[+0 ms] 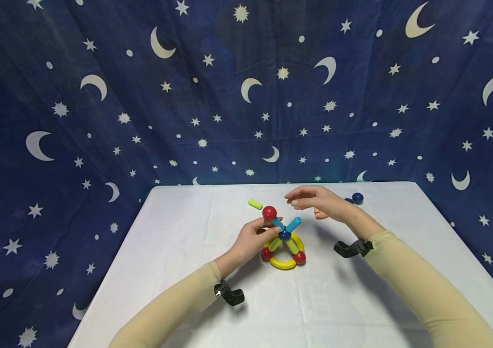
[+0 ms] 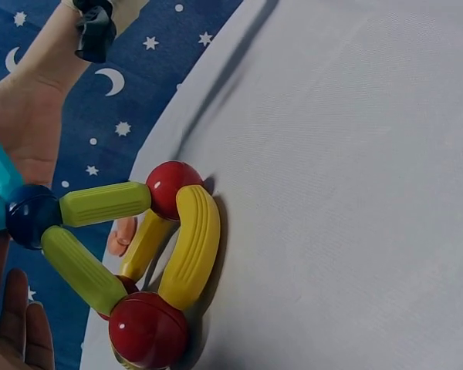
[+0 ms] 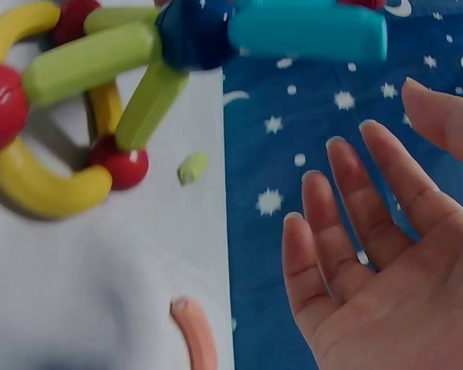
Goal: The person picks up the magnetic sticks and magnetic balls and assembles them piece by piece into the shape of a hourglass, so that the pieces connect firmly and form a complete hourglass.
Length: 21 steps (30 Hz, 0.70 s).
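A ball-and-rod construction model point(image 1: 284, 236) stands on the table. Its base is a ring of curved yellow rods point(image 2: 197, 247) and red balls point(image 2: 148, 330). Lime-green rods point(image 3: 92, 62) rise from it to a dark blue ball point(image 3: 194, 32). Two light-blue rods point upward from there; a red ball point(image 1: 269, 212) caps one, while the other rod point(image 1: 294, 224) has a bare end. My left hand point(image 1: 253, 238) holds the model near the dark blue ball, thumb in front and fingers partly hidden behind. Right of the model, my right hand point(image 1: 319, 199) hovers above the table, fingers extended and holding nothing.
A loose lime-green rod point(image 1: 255, 204) lies behind the model. Beyond my right hand are a curved orange piece point(image 3: 194, 335) and a dark blue ball point(image 1: 357, 198), with another dark blue piece partly hidden beside it. A star-patterned cloth point(image 1: 229, 96) hangs around the white table point(image 1: 177, 227).
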Each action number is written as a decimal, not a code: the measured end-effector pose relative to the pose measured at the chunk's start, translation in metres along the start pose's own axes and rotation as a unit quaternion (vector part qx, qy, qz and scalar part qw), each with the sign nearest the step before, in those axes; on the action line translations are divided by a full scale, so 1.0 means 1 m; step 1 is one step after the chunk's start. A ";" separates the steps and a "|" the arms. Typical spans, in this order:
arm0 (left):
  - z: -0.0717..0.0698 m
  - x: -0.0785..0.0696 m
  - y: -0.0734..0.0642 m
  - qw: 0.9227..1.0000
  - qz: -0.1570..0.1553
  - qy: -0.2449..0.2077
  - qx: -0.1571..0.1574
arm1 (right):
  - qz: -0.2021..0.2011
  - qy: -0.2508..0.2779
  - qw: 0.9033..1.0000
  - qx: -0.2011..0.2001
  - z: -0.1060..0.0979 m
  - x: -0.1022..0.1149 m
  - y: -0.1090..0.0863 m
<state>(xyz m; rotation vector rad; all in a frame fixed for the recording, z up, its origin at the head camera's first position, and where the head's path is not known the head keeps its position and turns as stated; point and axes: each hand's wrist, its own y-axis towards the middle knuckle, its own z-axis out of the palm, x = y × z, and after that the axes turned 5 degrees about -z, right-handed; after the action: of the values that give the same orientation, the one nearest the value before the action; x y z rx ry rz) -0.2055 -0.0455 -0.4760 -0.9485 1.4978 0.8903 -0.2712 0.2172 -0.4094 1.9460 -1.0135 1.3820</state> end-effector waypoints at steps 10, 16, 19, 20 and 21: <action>0.000 0.000 -0.001 1.000 0.004 0.003 0.008 | 0.016 0.012 0.996 -0.086 -0.034 -0.022 -0.030; 0.001 -0.001 0.000 1.000 0.000 0.001 0.011 | 0.031 0.018 0.993 -0.108 -0.047 -0.031 -0.043; 0.001 -0.001 -0.001 1.000 -0.001 0.005 0.011 | 0.042 0.011 0.992 -0.122 -0.054 -0.036 -0.050; 0.001 -0.001 -0.001 1.000 0.000 0.005 0.011 | 0.045 0.011 0.991 -0.127 -0.057 -0.038 -0.052; 0.002 -0.001 -0.001 1.000 0.000 0.007 0.010 | 0.048 0.013 0.990 -0.133 -0.060 -0.041 -0.055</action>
<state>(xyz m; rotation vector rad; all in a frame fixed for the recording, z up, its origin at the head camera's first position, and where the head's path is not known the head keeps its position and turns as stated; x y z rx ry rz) -0.2040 -0.0441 -0.4750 -0.9408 1.5163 0.8682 -0.2660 0.3059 -0.4284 1.6997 -1.2261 1.2465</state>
